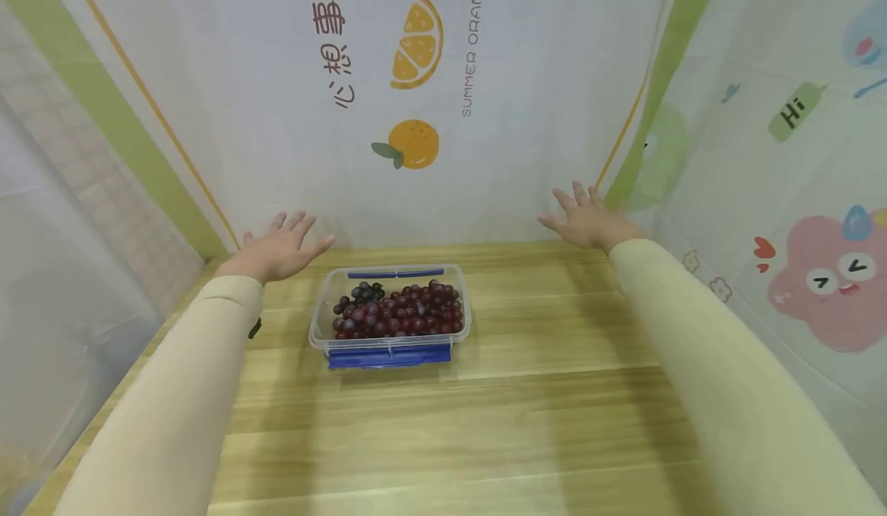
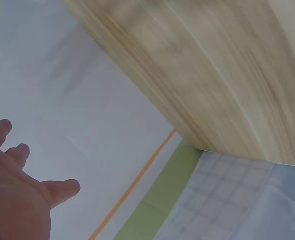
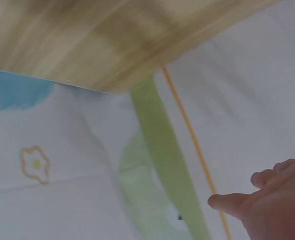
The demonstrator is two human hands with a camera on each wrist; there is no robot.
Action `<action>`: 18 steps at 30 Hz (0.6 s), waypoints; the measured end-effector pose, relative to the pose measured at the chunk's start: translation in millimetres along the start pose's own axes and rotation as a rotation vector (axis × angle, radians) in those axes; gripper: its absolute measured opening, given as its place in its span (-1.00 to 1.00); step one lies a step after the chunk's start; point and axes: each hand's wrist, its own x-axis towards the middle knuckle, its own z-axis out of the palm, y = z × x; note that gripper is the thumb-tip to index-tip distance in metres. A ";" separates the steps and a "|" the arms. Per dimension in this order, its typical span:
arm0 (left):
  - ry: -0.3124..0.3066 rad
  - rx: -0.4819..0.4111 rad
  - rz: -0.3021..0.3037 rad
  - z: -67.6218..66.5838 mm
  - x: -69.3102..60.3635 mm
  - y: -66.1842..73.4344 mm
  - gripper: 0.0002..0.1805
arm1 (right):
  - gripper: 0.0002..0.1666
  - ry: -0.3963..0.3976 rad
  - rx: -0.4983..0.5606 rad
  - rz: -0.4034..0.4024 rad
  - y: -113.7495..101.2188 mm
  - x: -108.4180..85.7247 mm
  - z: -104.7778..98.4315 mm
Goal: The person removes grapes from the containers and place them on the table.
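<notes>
In the head view my left hand (image 1: pixel 277 250) is raised with fingers spread, up and left of a clear plastic box (image 1: pixel 320 323). Dark red grapes (image 1: pixel 405 312) fill much of the box, with a few smaller black ones (image 1: pixel 367 293) at its back left. My right hand (image 1: pixel 589 219), also spread, is held up well to the right of the box. Neither hand holds anything. The wrist views show the left hand (image 2: pixel 22 190) and the right hand (image 3: pixel 272 200) with fingers extended against the white cloth.
The box has blue clips (image 1: pixel 389 356) at its front and back. A wooden table (image 1: pixel 416 439) lies below. White cloth printed with an orange (image 1: pixel 414 145) hangs behind it. Patterned cloth (image 1: pixel 845 285) hangs at the right. A small dark object (image 1: pixel 255 328) shows beside the left sleeve.
</notes>
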 end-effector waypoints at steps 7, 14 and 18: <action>0.007 -0.012 0.043 -5.2 -2.1 6.2 0.07 | 0.07 -0.001 -0.083 -0.050 -24.6 0.9 -15.3; -0.021 -0.052 0.159 16.5 -12.5 4.4 0.00 | 0.05 -0.055 -0.164 -0.105 -53.0 -0.9 -14.6; -0.031 -0.133 0.171 29.5 -24.0 -2.7 -0.04 | 0.03 -0.061 -0.168 -0.144 -65.5 -2.6 -5.6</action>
